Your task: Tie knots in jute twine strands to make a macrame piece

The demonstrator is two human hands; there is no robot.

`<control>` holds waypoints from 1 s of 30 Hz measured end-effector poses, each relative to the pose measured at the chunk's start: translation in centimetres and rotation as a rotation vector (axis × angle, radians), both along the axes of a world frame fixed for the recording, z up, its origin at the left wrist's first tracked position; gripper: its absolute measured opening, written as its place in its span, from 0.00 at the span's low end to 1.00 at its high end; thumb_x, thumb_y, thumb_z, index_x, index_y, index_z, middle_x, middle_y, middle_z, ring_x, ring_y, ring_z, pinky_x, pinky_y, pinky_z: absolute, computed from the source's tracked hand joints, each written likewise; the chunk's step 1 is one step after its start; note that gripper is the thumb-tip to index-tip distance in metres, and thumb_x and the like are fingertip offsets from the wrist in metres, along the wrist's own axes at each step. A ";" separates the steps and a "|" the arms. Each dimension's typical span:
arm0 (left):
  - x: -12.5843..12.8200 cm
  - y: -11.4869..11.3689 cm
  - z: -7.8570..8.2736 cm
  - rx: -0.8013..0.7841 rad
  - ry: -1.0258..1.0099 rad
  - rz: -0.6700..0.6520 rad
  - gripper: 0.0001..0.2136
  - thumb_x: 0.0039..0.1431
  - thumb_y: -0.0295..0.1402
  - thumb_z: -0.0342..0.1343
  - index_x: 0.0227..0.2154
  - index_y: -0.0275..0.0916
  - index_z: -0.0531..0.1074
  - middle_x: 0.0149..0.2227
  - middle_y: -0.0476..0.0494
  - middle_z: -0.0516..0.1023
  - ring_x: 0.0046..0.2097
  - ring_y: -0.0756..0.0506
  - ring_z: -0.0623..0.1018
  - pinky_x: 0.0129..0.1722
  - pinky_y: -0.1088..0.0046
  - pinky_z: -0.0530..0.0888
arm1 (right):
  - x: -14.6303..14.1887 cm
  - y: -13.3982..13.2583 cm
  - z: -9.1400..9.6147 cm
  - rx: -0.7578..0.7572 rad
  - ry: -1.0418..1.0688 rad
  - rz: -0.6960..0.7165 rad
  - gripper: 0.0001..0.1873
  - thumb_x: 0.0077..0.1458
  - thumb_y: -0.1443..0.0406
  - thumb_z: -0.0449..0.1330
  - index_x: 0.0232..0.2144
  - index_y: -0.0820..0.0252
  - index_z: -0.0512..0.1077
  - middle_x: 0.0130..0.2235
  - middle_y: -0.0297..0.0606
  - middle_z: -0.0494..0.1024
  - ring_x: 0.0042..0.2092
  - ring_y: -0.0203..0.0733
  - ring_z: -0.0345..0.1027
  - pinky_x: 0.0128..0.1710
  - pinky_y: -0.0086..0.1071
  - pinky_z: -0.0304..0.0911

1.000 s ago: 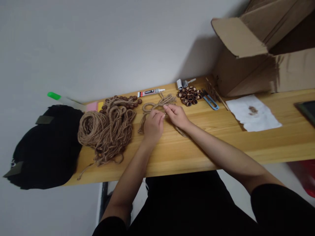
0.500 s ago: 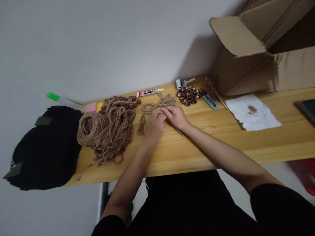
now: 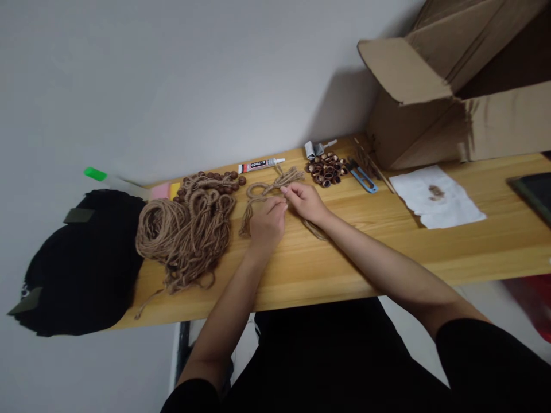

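My left hand [image 3: 267, 221] is closed in a pinch over the wooden table, its fingertips turned toward my right hand [image 3: 305, 202], which pinches as well. Strands of brown twine [image 3: 315, 230] run out below the right hand, so both seem to grip thin cord, though the fingers hide most of it. Just beyond the hands lies a looped, knotted twine piece [image 3: 269, 188] with a ring at its left and a frayed bundle at its right. To the left, a heap of knotted twine [image 3: 202, 229] rests beside a coil of twine [image 3: 157, 226].
Brown beads [image 3: 235, 179] edge the heap. Behind are a glue tube [image 3: 260, 165], small brown cup-shaped pieces [image 3: 326, 170] and blue thread snips [image 3: 364, 176]. A stained white tissue [image 3: 434, 198] lies before an open cardboard box [image 3: 417, 129]. A black bag-like item [image 3: 86, 269] sits at left.
My fingertips have drawn slightly apart, the left hand shifting a little down and left. The view has moved slightly; the items on the table stay in place.
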State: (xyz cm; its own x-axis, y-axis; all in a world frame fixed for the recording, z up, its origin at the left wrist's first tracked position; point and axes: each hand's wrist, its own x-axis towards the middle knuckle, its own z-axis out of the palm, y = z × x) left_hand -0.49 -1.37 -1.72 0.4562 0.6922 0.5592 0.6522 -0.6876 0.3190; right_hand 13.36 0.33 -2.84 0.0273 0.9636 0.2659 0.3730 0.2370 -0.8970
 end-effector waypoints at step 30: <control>0.3 -0.2 0.2 0.074 0.051 -0.010 0.12 0.61 0.26 0.44 0.35 0.36 0.74 0.39 0.41 0.79 0.41 0.48 0.77 0.41 0.71 0.73 | 0.4 0.4 -0.3 -0.064 0.103 0.058 0.24 0.52 0.48 0.50 0.18 0.60 0.61 0.19 0.30 0.61 0.25 0.32 0.54 0.27 0.27 0.52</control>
